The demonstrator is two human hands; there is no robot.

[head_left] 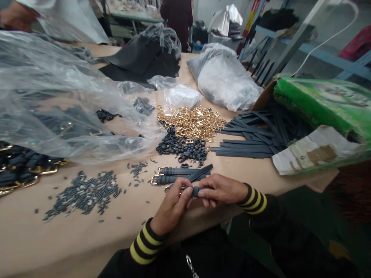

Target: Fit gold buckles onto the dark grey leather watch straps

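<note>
My left hand (177, 200) and my right hand (218, 189) meet at the table's near edge, both closed on one dark strap (195, 191). Its gold buckle shows partly beside my left fingers. Just beyond my hands lie finished-looking dark straps with gold buckles (174, 179), side by side. Behind them sits a pile of small black loops (185, 148), touching a heap of gold buckles (198, 121). Long dark strips (246, 148) lie to the right of these. Small dark pieces (87, 193) are scattered at the left.
Clear plastic sheeting (72, 112) covers much of the left side, near black pieces with gold frames (20, 170). A stuffed plastic bag (226, 81) and black sheets (142, 58) lie farther back. A green box (324, 100) stands right. A person's hand (17, 17) shows upper left.
</note>
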